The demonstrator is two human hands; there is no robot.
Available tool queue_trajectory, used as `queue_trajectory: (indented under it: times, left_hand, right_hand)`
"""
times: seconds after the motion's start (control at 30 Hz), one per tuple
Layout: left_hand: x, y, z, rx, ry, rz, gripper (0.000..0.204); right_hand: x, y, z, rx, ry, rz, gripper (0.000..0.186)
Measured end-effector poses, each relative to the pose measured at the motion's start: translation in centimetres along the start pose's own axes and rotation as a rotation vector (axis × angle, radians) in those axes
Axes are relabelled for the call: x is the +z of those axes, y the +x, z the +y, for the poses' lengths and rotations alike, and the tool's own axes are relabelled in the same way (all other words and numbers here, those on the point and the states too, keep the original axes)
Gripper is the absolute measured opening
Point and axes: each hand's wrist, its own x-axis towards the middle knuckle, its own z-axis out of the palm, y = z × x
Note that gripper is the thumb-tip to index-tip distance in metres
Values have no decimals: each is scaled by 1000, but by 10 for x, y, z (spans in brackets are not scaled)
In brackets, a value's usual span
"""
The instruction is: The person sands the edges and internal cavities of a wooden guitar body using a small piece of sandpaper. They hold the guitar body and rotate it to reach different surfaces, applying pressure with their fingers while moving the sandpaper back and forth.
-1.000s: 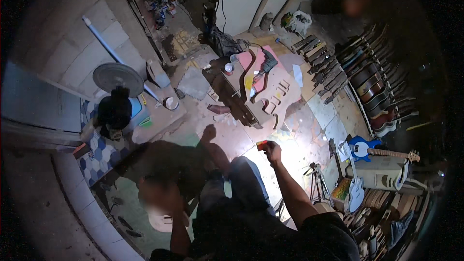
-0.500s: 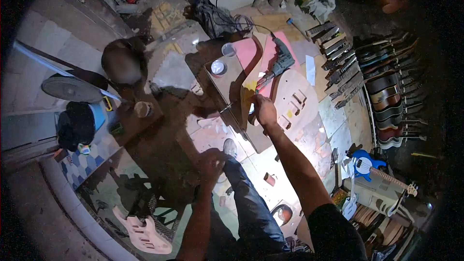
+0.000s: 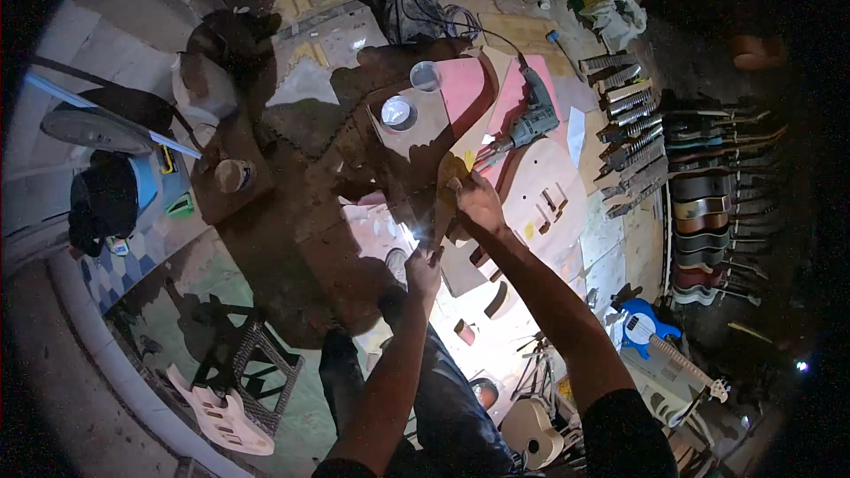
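Note:
My right hand (image 3: 479, 204) is closed at the edge of a narrow brown flat piece (image 3: 450, 179), beside an unfinished pale guitar body (image 3: 567, 184) on the worktop. Lower and to the left, my left hand (image 3: 424, 271) has its fingers closed at the near end of the same piece. Shadow hides exactly how the fingers meet it. Beyond my right hand a grey-green power drill (image 3: 535, 117) lies on pink sheets. A cup with pale contents (image 3: 398, 112) and a clear cup (image 3: 425, 77) stand to its left.
Clamps (image 3: 633, 115) line the worktop's right side, with hanging guitars (image 3: 699, 212) beyond. A blue bass guitar (image 3: 644, 326) sits lower right. At lower left, another guitar body (image 3: 221, 420) is by a dark woven stool (image 3: 257, 363). The drill's cord runs toward the back.
My left hand has moved up and right from over my leg to the brown piece's near end. My right hand stays beside the guitar body. The head view has shifted.

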Motion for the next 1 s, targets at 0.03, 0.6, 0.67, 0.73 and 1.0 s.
queue_trajectory:
  times: [0.03,0.6,0.67,0.73,1.0]
  left_hand:
    - [-5,-2,3,-8,1,11,21]
    - [-132,-82,-143,-175,-74,192,41]
    - [-193,-122,-169,-136,168,306,31]
    - [-250,-183,-189,-166,436,451,26]
    - [-408,-304,-176,-470,552,1019,25]
  right_hand:
    - [-5,-5,6,57,234,16,29]
    - [11,-48,185,591,4218,-470,13]
    - [-8,-44,204,386,4352,-461,11]
    - [-27,-44,243,296,4013,-87,15]
    - [-137,-60,346,-152,3796,-110,13]
